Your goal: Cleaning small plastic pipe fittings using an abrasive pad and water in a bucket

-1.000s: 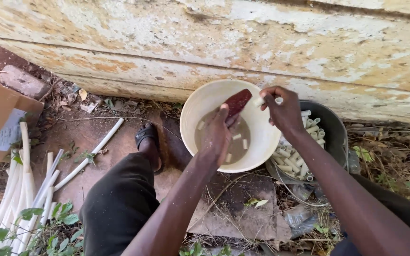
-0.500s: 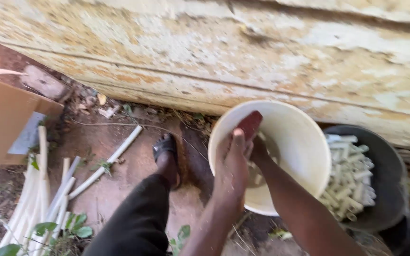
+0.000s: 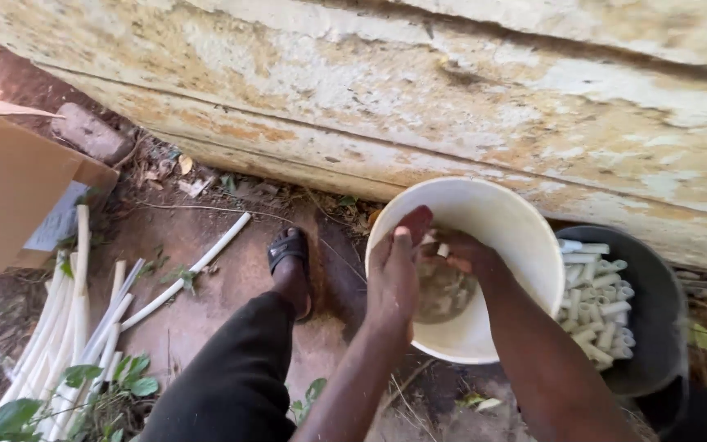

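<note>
Two bare hands are busy at a white bucket that stands on the dirt against a weathered, peeling wall. The left hand wraps its fingers over the near rim, thumb up along the edge, gripping the bucket and tipping it slightly. The right hand is down inside it, fingers curled around a small white piece above murky water at the bottom. Just to the right sits a dark tub heaped with short cut white tube pieces. On the left, long white pipes lie on the ground near a cardboard box. A foot in a black sandal rests on the earth beside the bucket.
</note>
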